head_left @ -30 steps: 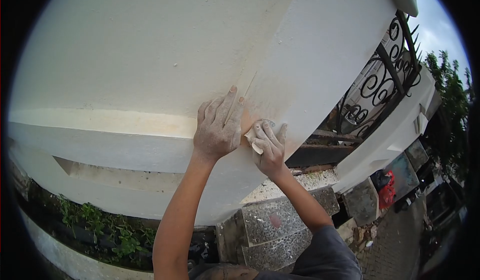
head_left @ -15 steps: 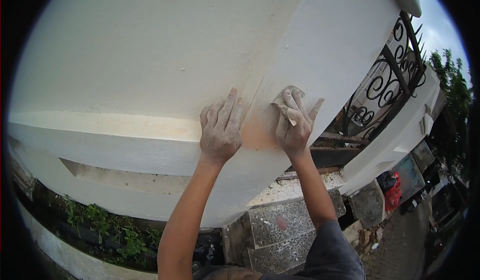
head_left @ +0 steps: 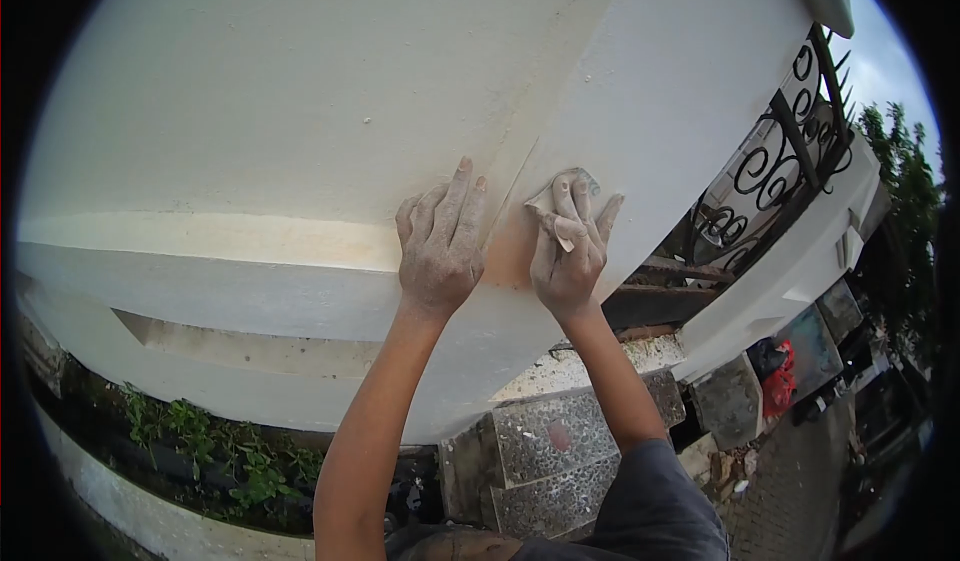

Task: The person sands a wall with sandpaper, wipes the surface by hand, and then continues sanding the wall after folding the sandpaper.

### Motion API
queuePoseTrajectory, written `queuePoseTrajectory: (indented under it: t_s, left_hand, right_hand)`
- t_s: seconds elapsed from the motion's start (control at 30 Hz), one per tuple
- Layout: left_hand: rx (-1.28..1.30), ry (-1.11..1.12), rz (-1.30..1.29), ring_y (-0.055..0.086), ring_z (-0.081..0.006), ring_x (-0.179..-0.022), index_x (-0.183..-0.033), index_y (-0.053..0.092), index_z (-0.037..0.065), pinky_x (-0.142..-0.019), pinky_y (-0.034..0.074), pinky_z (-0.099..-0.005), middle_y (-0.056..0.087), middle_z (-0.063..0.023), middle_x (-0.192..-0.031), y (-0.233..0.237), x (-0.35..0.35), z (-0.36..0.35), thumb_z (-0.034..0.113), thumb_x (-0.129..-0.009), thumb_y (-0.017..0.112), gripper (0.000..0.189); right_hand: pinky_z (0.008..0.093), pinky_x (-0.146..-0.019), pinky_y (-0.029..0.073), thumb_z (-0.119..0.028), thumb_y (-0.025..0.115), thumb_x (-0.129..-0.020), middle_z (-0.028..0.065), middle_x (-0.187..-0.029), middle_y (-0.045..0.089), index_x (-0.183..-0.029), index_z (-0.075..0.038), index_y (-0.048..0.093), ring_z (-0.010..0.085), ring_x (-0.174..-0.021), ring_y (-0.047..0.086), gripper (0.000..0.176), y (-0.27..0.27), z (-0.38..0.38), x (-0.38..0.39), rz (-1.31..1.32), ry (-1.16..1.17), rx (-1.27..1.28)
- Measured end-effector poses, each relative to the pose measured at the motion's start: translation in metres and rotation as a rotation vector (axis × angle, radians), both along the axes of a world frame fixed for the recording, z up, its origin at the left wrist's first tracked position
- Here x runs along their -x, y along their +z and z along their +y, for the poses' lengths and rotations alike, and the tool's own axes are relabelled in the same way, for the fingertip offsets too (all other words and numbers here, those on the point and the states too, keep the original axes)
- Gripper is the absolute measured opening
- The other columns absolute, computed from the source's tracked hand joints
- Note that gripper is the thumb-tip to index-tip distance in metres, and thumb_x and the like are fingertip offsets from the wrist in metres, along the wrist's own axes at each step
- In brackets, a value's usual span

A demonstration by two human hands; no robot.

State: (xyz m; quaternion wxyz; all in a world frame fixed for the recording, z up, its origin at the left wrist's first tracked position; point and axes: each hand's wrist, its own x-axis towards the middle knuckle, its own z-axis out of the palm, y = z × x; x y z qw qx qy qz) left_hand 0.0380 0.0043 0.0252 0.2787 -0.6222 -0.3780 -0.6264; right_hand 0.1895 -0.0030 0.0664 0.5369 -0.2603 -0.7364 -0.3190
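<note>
My right hand [head_left: 572,256] presses a folded, dusty piece of sandpaper [head_left: 562,223] against the white wall [head_left: 300,91], fingers on top and one fold tucked between them. A bare orange-brown patch [head_left: 508,261] shows on the wall just left of that hand. My left hand [head_left: 440,251] lies flat on the wall, fingers stretched upward and holding nothing. Both hands are coated in pale dust. Between them a thin crack runs up along the wall's vertical joint.
A ledge [head_left: 200,236] juts from the wall on the left. Black scrolled ironwork [head_left: 765,171] stands to the right. Below are speckled concrete slabs [head_left: 555,441], a ditch with green plants [head_left: 215,451], and a red plastic bag [head_left: 778,379] by the paved path.
My right hand has slid a little left along the wall with the sandpaper, closer to the joint. My left hand stays in nearly the same place.
</note>
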Motion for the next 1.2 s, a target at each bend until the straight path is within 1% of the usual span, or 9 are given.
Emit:
queuePoseTrajectory:
  t_s: [0.07, 0.23, 0.43, 0.63, 0.77, 0.87, 0.93, 1.07, 1.2]
  left_hand:
    - [-0.013, -0.014, 0.004, 0.053, -0.0245, -0.100, -0.115, 0.056, 0.001, -0.088, 0.036, -0.0400, 0.050, -0.0134, -0.130, 0.004, 0.002, -0.002, 0.004, -0.071, 0.054, 0.044]
    - [-0.025, -0.013, 0.052, 0.054, -0.0275, -0.099, -0.117, 0.054, -0.002, -0.086, 0.037, -0.0394, 0.050, -0.0181, -0.129, 0.003, 0.003, -0.001, -0.003, -0.069, 0.051, 0.048]
    - [-0.019, -0.036, -0.049, 0.052, -0.0249, -0.102, -0.116, 0.057, 0.003, -0.089, 0.036, -0.0400, 0.049, -0.0112, -0.132, 0.001, 0.000, 0.001, 0.010, -0.075, 0.058, 0.041]
    - [0.027, -0.010, -0.022, 0.052, -0.0257, -0.101, -0.116, 0.056, 0.001, -0.088, 0.037, -0.0384, 0.049, -0.0128, -0.131, 0.001, 0.004, 0.001, 0.006, -0.074, 0.059, 0.043]
    - [-0.024, -0.069, -0.121, 0.053, -0.0261, -0.100, -0.117, 0.055, 0.000, -0.087, 0.038, -0.0383, 0.050, -0.0140, -0.130, 0.001, 0.005, 0.003, -0.002, -0.070, 0.054, 0.046]
    - [-0.061, -0.068, -0.123, 0.053, -0.0271, -0.099, -0.118, 0.054, -0.001, -0.087, 0.038, -0.0387, 0.050, -0.0154, -0.130, 0.002, 0.005, 0.004, -0.007, -0.067, 0.050, 0.051]
    - [-0.039, -0.065, -0.094, 0.053, -0.0287, -0.098, -0.119, 0.052, -0.002, -0.087, 0.038, -0.0392, 0.049, -0.0172, -0.130, 0.001, 0.005, 0.003, -0.011, -0.066, 0.048, 0.054]
    - [-0.015, -0.051, -0.113, 0.053, -0.0279, -0.098, -0.119, 0.053, -0.001, -0.087, 0.038, -0.0387, 0.050, -0.0159, -0.130, 0.001, 0.003, 0.001, -0.010, -0.065, 0.047, 0.055]
    - [-0.036, -0.031, -0.107, 0.053, -0.0279, -0.098, -0.119, 0.053, -0.001, -0.087, 0.038, -0.0386, 0.049, -0.0156, -0.130, 0.002, 0.003, 0.003, -0.010, -0.066, 0.048, 0.055]
  right_hand:
    - [0.0591, -0.106, 0.009, -0.008, 0.062, -0.081, 0.0054, -0.108, 0.065, -0.082, -0.015, 0.054, 0.0237, -0.114, 0.055, 0.011, -0.065, -0.010, -0.011, -0.263, -0.040, 0.184]
    - [0.0588, -0.106, 0.005, -0.005, 0.059, -0.081, 0.0057, -0.107, 0.066, -0.084, -0.011, 0.054, 0.0256, -0.109, 0.058, 0.008, 0.026, -0.003, -0.002, -0.109, -0.039, -0.037]
    - [0.0595, -0.107, 0.008, -0.008, 0.062, -0.081, 0.0042, -0.109, 0.065, -0.085, -0.013, 0.055, 0.0219, -0.112, 0.056, 0.009, -0.058, -0.007, -0.004, -0.271, -0.004, 0.167]
    - [0.0595, -0.106, 0.008, -0.008, 0.060, -0.082, 0.0073, -0.110, 0.064, -0.084, -0.013, 0.054, 0.0236, -0.114, 0.055, 0.008, 0.040, 0.007, -0.003, -0.114, 0.002, -0.055]
    - [0.0583, -0.107, 0.008, -0.008, 0.059, -0.082, 0.0034, -0.113, 0.063, -0.084, -0.015, 0.056, 0.0196, -0.115, 0.054, 0.008, -0.022, -0.004, -0.010, -0.342, 0.015, 0.139]
    - [0.0579, -0.108, 0.005, -0.011, 0.060, -0.082, 0.0011, -0.113, 0.063, -0.085, -0.016, 0.056, 0.0174, -0.114, 0.054, 0.007, -0.004, -0.001, -0.023, -0.535, -0.021, 0.047]
    - [0.0592, -0.107, 0.005, -0.010, 0.062, -0.081, 0.0026, -0.113, 0.063, -0.088, -0.016, 0.055, 0.0193, -0.115, 0.054, 0.011, 0.044, 0.003, -0.015, -0.322, -0.067, -0.084]
    - [0.0601, -0.106, 0.011, -0.007, 0.063, -0.079, 0.0030, -0.116, 0.062, -0.085, -0.016, 0.054, 0.0197, -0.118, 0.051, 0.014, 0.020, 0.004, -0.003, -0.259, -0.031, -0.010]
    - [0.0581, -0.109, 0.009, -0.011, 0.062, -0.079, -0.0043, -0.114, 0.062, -0.084, -0.018, 0.055, 0.0122, -0.115, 0.053, 0.011, -0.009, 0.000, -0.022, -0.577, -0.037, 0.088]
